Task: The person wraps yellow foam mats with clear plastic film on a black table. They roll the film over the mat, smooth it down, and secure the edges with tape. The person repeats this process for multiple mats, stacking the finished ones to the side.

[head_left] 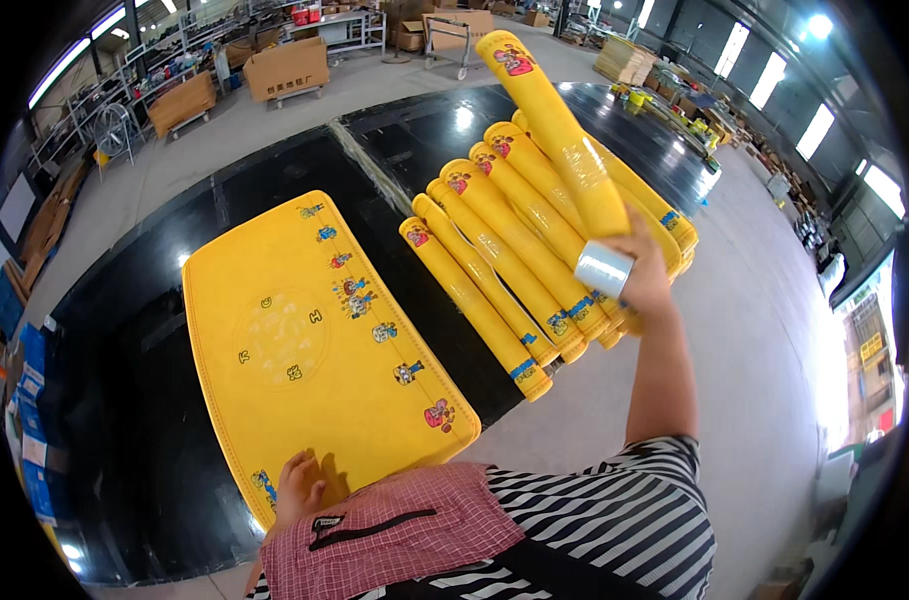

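Observation:
My right hand [643, 262] is closed around the lower end of a rolled yellow mat [555, 120], raised at a slant over a row of similar rolls [510, 255]. A shiny silvery roll of tape [604, 269] sits against the same hand; how it is held there is partly hidden. Close to my body, my left hand [301, 487] is open with loosely bent fingers at the near edge of a flat yellow mat [275, 350]. That mat has rounded corners and small cartoon figures along its right side.
A large black-topped table [125, 400] lies under the mats, a pale seam crossing it. Beyond stand cardboard boxes on wheels [287, 70] and a wheeled metal trolley [462, 40]. Blue packages [33, 420] line the left. Grey floor [745, 400] runs along the right.

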`<action>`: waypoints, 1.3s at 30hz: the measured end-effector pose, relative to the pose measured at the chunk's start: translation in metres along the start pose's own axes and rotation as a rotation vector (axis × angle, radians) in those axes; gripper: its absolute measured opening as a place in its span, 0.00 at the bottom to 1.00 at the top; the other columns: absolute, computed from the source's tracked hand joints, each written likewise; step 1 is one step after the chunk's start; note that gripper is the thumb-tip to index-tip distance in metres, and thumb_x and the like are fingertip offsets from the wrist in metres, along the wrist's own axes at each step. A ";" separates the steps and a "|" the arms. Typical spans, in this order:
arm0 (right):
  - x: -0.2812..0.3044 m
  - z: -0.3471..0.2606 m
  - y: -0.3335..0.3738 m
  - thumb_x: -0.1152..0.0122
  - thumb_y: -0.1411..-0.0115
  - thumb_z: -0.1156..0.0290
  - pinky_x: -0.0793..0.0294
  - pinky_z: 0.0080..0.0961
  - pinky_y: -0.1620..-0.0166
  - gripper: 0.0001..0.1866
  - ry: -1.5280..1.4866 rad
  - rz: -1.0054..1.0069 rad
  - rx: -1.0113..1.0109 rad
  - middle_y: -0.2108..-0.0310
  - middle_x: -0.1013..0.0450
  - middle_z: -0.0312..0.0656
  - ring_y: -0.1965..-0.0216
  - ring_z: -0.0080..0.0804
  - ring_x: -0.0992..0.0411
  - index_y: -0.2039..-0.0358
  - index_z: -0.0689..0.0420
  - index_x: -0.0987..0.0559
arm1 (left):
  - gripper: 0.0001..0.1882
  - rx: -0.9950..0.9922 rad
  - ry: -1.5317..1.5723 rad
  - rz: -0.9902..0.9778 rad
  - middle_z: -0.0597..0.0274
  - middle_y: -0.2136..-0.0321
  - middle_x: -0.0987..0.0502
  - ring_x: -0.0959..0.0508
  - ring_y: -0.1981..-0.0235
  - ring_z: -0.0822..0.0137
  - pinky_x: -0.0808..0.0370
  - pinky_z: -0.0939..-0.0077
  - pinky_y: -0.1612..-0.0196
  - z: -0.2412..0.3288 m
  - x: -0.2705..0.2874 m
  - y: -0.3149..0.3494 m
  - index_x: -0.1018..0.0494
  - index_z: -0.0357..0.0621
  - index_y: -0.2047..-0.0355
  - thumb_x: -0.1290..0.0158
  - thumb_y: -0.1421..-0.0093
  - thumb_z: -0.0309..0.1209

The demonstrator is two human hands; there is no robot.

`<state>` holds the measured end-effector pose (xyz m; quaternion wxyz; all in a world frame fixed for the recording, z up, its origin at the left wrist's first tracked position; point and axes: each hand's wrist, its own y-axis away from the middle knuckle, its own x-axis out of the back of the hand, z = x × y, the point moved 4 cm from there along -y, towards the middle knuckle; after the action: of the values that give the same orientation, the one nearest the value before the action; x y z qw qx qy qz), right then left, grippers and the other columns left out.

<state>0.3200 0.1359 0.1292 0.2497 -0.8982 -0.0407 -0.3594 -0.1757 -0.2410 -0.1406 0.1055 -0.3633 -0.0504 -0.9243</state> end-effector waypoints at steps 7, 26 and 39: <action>0.066 0.025 -0.061 0.26 0.52 0.74 0.21 0.34 0.45 0.15 0.356 0.094 0.049 0.28 0.38 0.54 0.46 0.49 0.21 0.61 0.53 0.10 | 0.22 -0.079 -0.145 0.096 0.46 0.41 0.28 0.29 0.41 0.43 0.31 0.52 0.36 0.001 -0.014 0.000 0.21 0.39 0.50 0.35 0.45 0.33; -0.164 0.063 0.059 0.29 0.48 0.74 0.35 0.38 0.33 0.13 0.040 -0.299 -0.016 0.33 0.33 0.53 0.34 0.52 0.34 0.60 0.52 0.11 | 0.26 -0.079 -0.273 0.113 0.48 0.36 0.32 0.33 0.36 0.43 0.34 0.51 0.34 0.006 -0.023 0.009 0.22 0.44 0.47 0.34 0.49 0.29; -0.208 0.077 0.070 0.31 0.46 0.75 0.37 0.42 0.32 0.14 0.180 -0.188 -0.089 0.34 0.33 0.57 0.34 0.55 0.36 0.58 0.52 0.11 | 0.30 0.119 -0.450 0.182 0.38 0.31 0.42 0.43 0.30 0.35 0.47 0.35 0.30 0.004 -0.003 0.039 0.24 0.50 0.43 0.33 0.48 0.38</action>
<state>0.2323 0.1343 -0.0860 0.1775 -0.8647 -0.0862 -0.4620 -0.1614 -0.2776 -0.1391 0.1956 -0.5560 -0.0938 -0.8024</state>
